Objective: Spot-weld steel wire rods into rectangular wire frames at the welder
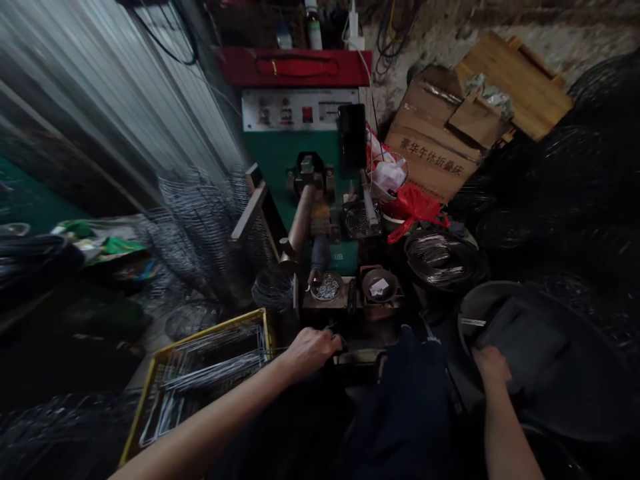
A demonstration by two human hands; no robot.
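My left hand (311, 350) is closed in a fist in front of the machine's low bench. A thin dark thing shows by its fingers, too dim to make out. My right hand (493, 365) reaches down inside the left rim of a large black basin (565, 373); its fingers are hidden and blurred. Just beyond that hand, a few short light metal strips (473, 323) lie at the basin's edge. Ahead stands a green machine (270, 150) with a round metal arm (304, 217). Below the arm sits a dish of small metal pieces (327, 288).
At left is a yellow crate (150, 383) of bent wire frames, with stacked wire racks (193, 213) behind. Right of the dish stands a small dark bowl (379, 285). A pan of metal wires (445, 260), a red bag (417, 207) and a cardboard box (425, 143) are further right.
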